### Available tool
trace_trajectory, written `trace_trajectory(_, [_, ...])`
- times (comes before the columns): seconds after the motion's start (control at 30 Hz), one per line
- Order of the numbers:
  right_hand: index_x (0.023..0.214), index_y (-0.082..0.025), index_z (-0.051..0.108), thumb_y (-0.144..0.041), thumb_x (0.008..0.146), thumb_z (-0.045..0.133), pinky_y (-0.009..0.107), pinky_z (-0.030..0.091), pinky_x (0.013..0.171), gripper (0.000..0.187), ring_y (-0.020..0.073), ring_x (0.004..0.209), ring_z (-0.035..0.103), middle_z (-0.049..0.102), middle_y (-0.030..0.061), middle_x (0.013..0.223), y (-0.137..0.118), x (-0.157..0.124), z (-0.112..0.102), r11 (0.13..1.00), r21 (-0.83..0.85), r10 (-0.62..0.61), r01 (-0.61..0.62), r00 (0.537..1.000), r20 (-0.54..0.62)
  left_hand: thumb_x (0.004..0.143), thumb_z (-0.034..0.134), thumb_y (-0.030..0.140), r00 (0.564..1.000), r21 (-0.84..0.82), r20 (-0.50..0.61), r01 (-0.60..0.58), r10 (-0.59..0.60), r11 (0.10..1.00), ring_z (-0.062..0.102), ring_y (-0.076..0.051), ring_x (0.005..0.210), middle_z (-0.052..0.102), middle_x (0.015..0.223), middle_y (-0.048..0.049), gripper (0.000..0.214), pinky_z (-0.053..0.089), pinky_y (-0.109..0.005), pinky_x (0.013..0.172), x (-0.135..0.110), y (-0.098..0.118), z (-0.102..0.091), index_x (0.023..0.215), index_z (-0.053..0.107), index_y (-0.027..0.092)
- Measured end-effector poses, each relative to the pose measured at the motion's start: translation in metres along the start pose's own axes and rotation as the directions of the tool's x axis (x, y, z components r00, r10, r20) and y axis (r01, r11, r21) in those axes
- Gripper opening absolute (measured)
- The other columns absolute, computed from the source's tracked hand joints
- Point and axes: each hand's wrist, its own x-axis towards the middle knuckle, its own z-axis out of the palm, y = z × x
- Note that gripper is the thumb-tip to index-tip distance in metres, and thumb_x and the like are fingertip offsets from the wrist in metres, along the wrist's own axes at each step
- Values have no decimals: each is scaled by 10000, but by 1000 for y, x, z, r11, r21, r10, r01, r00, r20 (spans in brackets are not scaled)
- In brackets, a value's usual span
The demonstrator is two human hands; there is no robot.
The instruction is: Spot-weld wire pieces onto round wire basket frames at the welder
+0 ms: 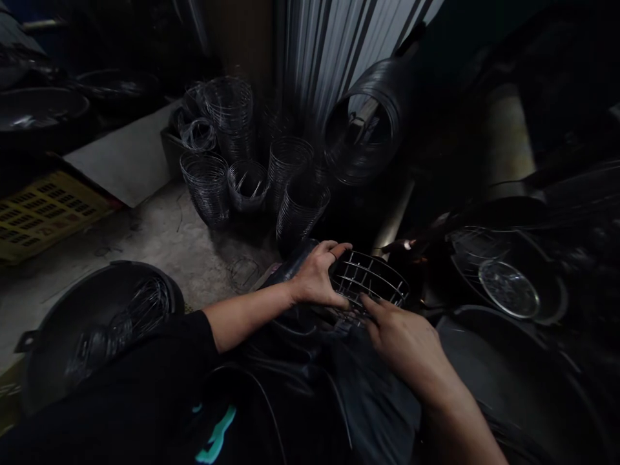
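A round wire basket (372, 271) of thin metal rings and crossing wires is tilted above my lap. My left hand (320, 274) grips its left side, thumb on the near side and fingers over the far rim. On the basket's near edge rests my right hand (400, 329), its index finger stretched against the wires and the other fingers curled underneath. Whether those curled fingers hold anything is hidden. A dark apron (358, 374) covers my lap below the basket.
Several stacks of wire rings (303, 203) stand on the floor ahead, near a large wire coil (363, 123). A wide black basin (111, 323) with wire pieces lies left. Another basin (508, 361) is close on my right, below a metal pole (394, 219). A yellow crate (53, 210) sits far left.
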Motion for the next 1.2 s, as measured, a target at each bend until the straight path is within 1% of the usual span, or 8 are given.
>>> trace_trajectory(0.07, [1131, -155, 698, -186, 868, 511, 305, 570, 602, 324, 232, 749, 716, 737, 80, 944, 6, -4, 7, 997, 49, -48, 57, 986, -160, 348, 872, 411, 1000, -23, 7, 9, -9, 1000, 514, -284, 1160, 448, 1254, -115, 1084, 452, -422, 1030, 3, 2, 2, 1328, 491, 148])
trace_trajectory(0.17, [1047, -149, 727, -227, 910, 463, 268, 564, 605, 307, 199, 735, 714, 742, 74, 885, 20, -7, 19, 975, 146, -91, 168, 899, -429, 350, 881, 404, 999, -51, 14, 37, -36, 998, 508, -282, 1179, 442, 1274, -106, 1085, 444, -412, 1042, 9, 6, 5, 1336, 485, 185])
trace_trajectory(0.3, [964, -169, 747, -227, 915, 487, 249, 558, 621, 270, 179, 711, 710, 744, 66, 853, 33, 0, 21, 965, 167, -66, 201, 807, -588, 353, 884, 372, 999, -81, -4, 51, -52, 995, 514, -276, 1171, 451, 1265, -92, 1067, 445, -404, 1040, 22, 7, 10, 1332, 491, 210])
trace_trajectory(0.4, [966, -155, 747, -221, 910, 508, 255, 545, 592, 254, 179, 678, 702, 742, 75, 845, 41, 10, 14, 966, 157, -71, 207, 792, -606, 349, 887, 346, 997, -108, -27, 70, -73, 992, 516, -278, 1164, 455, 1258, -98, 1057, 445, -403, 1037, 36, 7, 13, 1321, 503, 193])
trace_trajectory(0.57, [967, -148, 749, -276, 907, 530, 287, 546, 618, 261, 211, 722, 709, 740, 82, 862, 56, 25, 6, 966, 181, -47, 188, 808, -588, 324, 900, 355, 993, -143, -41, 104, -111, 984, 502, -285, 1180, 460, 1247, -108, 1073, 425, -421, 1060, 55, 10, 15, 1307, 514, 167])
trace_trajectory(0.9, [963, -212, 752, -313, 887, 540, 264, 527, 603, 247, 181, 700, 702, 742, 46, 859, 61, 33, 2, 944, 296, 41, 146, 839, -543, 326, 893, 295, 991, -189, -46, 112, -122, 976, 535, -272, 1128, 484, 1231, -106, 1029, 462, -416, 1019, 67, 5, 21, 1279, 535, 155])
trace_trajectory(1.1, [925, -223, 762, -395, 866, 568, 294, 525, 635, 266, 211, 728, 696, 738, 50, 832, 71, 50, 2, 925, 367, 140, 101, 807, -574, 346, 896, 301, 984, -183, -82, 143, -160, 973, 527, -284, 1151, 484, 1237, -119, 1026, 459, -411, 1025, 85, 1, 26, 1289, 532, 126])
trace_trajectory(1.2, [1068, -218, 724, -396, 863, 603, 324, 531, 749, 298, 227, 837, 688, 728, 64, 953, 72, 38, 4, 845, 532, 309, 58, 759, -573, 343, 897, 296, 981, -232, -74, 156, -177, 960, 534, -276, 1147, 484, 1255, -110, 1018, 472, -402, 1012, 88, -1, 29, 1283, 537, 143])
